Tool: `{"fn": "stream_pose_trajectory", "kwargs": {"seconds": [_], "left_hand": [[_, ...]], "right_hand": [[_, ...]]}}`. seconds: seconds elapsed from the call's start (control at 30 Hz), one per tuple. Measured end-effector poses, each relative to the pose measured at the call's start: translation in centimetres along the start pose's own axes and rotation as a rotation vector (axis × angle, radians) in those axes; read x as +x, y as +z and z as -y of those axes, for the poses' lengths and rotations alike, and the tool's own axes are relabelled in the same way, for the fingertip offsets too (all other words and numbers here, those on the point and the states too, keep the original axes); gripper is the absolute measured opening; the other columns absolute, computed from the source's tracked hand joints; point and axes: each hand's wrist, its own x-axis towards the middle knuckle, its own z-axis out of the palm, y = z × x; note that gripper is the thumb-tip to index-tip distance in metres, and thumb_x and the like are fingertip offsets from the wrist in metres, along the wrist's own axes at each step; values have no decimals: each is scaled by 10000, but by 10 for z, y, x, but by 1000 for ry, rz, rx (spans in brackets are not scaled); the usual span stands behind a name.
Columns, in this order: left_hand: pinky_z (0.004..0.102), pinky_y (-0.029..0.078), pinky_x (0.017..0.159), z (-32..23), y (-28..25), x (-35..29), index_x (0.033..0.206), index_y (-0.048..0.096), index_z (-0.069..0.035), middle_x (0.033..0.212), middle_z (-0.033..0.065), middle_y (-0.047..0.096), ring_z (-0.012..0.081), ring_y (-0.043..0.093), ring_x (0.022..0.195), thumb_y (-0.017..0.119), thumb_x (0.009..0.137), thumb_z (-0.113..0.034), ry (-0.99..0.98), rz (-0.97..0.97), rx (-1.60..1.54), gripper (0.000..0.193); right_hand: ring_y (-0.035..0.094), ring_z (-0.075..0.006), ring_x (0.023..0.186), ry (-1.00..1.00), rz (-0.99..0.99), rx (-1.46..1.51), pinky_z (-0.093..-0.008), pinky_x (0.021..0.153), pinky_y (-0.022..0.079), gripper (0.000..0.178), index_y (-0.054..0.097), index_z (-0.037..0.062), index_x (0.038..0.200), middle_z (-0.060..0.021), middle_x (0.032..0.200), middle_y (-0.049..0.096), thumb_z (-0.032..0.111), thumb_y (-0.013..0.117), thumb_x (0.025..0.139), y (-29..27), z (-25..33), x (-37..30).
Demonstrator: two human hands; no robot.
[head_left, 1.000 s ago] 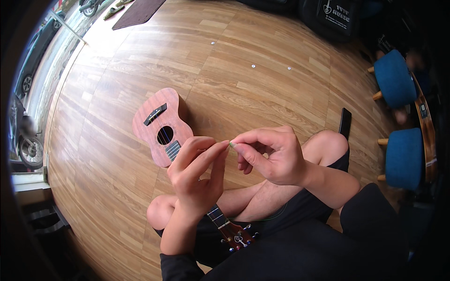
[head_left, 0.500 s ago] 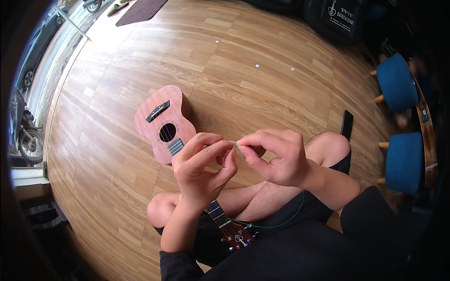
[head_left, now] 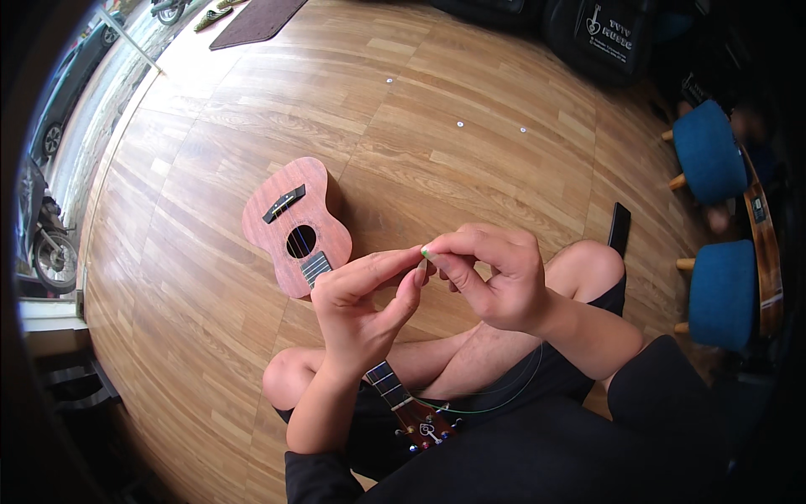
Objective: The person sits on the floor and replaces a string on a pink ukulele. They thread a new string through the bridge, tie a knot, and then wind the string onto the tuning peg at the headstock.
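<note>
Green string pinched at the fingertips above a ukulele

A bit of green string (head_left: 426, 253) shows at the meeting fingertips, in the air over the person's crossed legs. Green string also curves in a loose, thin arc across the lap, near the ukulele's head; the pictures do not show clearly whether both parts are one length.

The right hand (head_left: 499, 281) holds the green bit in a narrow pinch between thumb and forefinger. The left hand (head_left: 357, 298) meets it there, its forefinger stretched to the same spot and its thumb just below, the gap narrow; whether it grips the string cannot be told.

Below the hands lies the ukulele (head_left: 294, 217), its pinkish wooden body on the floor (head_left: 210, 336), face up, beyond the left knee. Its neck passes behind the left hand and wrist, and its dark red-brown head (head_left: 424, 420), with pegs along the edges, rests at the lap. A black bridge (head_left: 284, 203) sits on the body, and a blue string crosses the round sound hole.

Beside the right knee is a flat black object (head_left: 619, 228). Farther right stand two blue stools (head_left: 722, 294) with wooden legs. Black bags (head_left: 596, 38) are at the top right, a dark mat (head_left: 256, 21) at the top left, and a motorbike (head_left: 54, 252) at the left edge.
</note>
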Motion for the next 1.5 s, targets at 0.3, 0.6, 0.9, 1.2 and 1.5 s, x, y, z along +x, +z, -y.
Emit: {"fn": "stream_pose_trajectory", "kwargs": {"seconds": [0.3,0.6,0.9,1.2,1.5], "left_hand": [[243,578,733,-2,-1,-2,968,736,73,873,104,739,132,719,814,716,858,88,-186,3,-199,113],[265,526,595,-5,0,2,903,729,5,797,81,701,150,671,678,767,744,80,268,-41,389,179],[280,532,588,-7,0,3,910,730,-4,803,88,704,181,673,678,763,732,87,418,-37,567,202],[244,556,666,-16,-14,1,1003,719,104,893,146,735,144,699,784,675,900,92,5,131,58,112],[253,597,681,-14,-18,0,1003,699,119,882,133,731,149,714,784,691,901,81,-148,150,-61,109]], "right_hand": [[689,-178,624,-158,18,-217,-282,519,515,137,717,-7,1008,-97,768,696,-36,719,875,-6,3,2],[658,-110,613,183,126,54,-241,555,516,73,724,-23,965,-90,757,700,23,698,915,-14,4,2],[683,-100,640,258,193,113,-236,551,534,83,708,-47,980,-78,743,682,-3,658,931,-18,11,6],[675,-113,626,158,257,196,-242,546,541,103,678,-54,1035,-93,820,675,-52,632,942,-20,6,6],[669,-125,612,82,268,113,-253,529,522,101,691,-48,1004,-96,800,673,-79,657,915,-19,6,7]]}}
